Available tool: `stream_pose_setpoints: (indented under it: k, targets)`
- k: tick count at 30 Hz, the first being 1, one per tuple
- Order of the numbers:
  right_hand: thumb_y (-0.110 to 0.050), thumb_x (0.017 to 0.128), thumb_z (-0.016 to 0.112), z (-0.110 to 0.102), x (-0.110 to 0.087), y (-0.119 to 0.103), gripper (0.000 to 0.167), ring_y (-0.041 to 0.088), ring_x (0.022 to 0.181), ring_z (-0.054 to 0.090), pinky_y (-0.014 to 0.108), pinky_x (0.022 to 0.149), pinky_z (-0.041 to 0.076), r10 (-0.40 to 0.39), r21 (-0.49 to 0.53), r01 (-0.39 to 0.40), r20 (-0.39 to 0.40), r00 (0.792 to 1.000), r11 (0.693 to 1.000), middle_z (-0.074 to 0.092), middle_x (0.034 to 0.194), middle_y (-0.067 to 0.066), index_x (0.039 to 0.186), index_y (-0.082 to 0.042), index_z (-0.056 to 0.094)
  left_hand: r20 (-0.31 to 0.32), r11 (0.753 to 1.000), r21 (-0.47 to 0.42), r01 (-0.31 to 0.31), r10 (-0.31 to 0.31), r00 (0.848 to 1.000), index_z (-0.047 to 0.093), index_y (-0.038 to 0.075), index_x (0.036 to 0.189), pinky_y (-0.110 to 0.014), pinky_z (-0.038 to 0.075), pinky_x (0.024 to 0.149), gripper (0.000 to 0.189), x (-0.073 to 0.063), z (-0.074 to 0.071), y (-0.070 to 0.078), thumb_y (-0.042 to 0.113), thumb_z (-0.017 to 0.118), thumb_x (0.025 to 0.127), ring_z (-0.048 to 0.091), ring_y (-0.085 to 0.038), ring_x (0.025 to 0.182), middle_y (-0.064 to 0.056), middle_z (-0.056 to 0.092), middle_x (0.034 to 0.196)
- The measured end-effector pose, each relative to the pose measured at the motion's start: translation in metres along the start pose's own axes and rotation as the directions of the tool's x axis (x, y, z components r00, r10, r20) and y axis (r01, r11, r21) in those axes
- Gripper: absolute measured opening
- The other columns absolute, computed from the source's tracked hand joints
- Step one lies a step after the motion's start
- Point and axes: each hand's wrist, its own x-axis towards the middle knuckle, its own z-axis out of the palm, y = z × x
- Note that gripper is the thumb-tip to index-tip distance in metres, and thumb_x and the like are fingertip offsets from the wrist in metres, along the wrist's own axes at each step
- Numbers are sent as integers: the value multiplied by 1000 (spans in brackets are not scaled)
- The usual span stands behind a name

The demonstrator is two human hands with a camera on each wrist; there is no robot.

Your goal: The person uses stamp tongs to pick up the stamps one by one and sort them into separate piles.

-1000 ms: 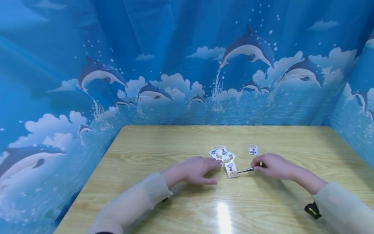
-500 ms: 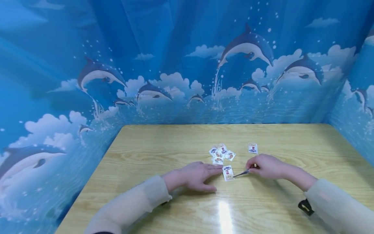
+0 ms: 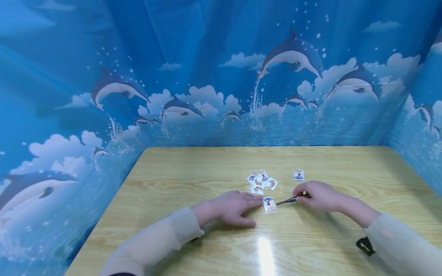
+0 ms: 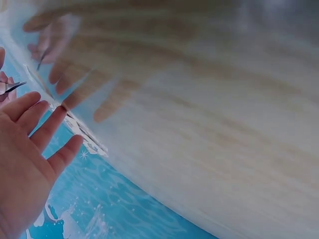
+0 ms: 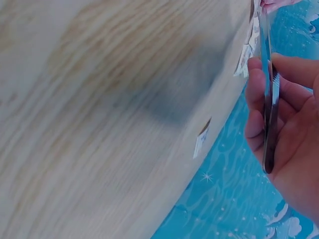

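Observation:
A small white picture card (image 3: 269, 205) with a coloured cartoon print lies on the wooden table in the head view. My left hand (image 3: 236, 209) lies palm down, fingers straight, with its fingertips at the card's left edge. From the other side, my right hand (image 3: 321, 196) pinches metal tweezers (image 3: 286, 201), their tips right at the card's right edge. In the right wrist view, thumb and fingers press the arms of the tweezers (image 5: 269, 114) from both sides. Just behind the card is a loose, overlapping pile of similar cards (image 3: 258, 180).
One more picture card (image 3: 298, 174) lies apart, behind my right hand. The wooden table (image 3: 193, 165) ends at a blue curtain (image 3: 214, 96) printed with dolphins, which rises at the back and sides. A bright glare (image 3: 265, 255) shows on the near tabletop.
The card has shifted slightly left and nearer, and sits flat. My left hand has drawn nearer, uncovering more of the pile. The tweezer tips have slid to the card's right edge.

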Motion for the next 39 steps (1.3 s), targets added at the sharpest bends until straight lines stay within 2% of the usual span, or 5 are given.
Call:
stream_pose_setpoints:
  k: [6, 12, 21, 29, 39]
  targets:
    - [-12, 90, 68, -1, -9, -4, 9, 3, 77, 59, 30, 65, 51, -13, -21, 12, -16, 1000, 1000, 66, 88, -13, 98, -15, 71, 3, 1000, 26, 9, -9, 1000, 27, 17, 155, -35, 27, 113, 75, 5, -3, 1, 59, 47, 96, 31, -26, 140, 3, 24, 158]
    - [-14, 89, 69, 7, -16, -9, 11, 10, 85, 64, 35, 73, 55, -50, -18, 50, -19, 999, 999, 67, 92, -13, 99, -15, 71, 22, 999, 39, 36, -37, 999, 27, 19, 154, -36, 28, 112, 75, 7, -3, 1, 61, 45, 95, 30, -26, 141, 7, 25, 158]
    - [-16, 86, 72, 15, -16, -13, 13, 13, 83, 65, 36, 73, 56, -89, -32, 88, -40, 995, 996, 69, 91, -9, 99, -12, 72, 4, 998, 63, 25, -25, 1000, 30, 20, 154, -36, 29, 112, 75, 7, 0, 1, 63, 44, 95, 30, -23, 141, 7, 26, 157]
    - [-15, 86, 72, 15, -17, -10, 13, 12, 83, 65, 37, 73, 56, -56, -59, 53, -65, 996, 997, 68, 91, -9, 99, -12, 72, 9, 999, 18, 27, -27, 1000, 31, 18, 153, -38, 30, 111, 73, 1, 0, 2, 61, 45, 95, 30, -20, 141, 6, 29, 157]
    - [-14, 86, 72, 14, -16, -2, 14, 14, 83, 65, 38, 73, 56, -15, -66, 9, -88, 996, 998, 69, 91, -8, 100, -11, 72, -20, 999, 50, -10, 11, 1000, 37, 16, 150, -38, 33, 109, 72, -9, 2, 5, 61, 45, 95, 36, -19, 137, 4, 36, 153]
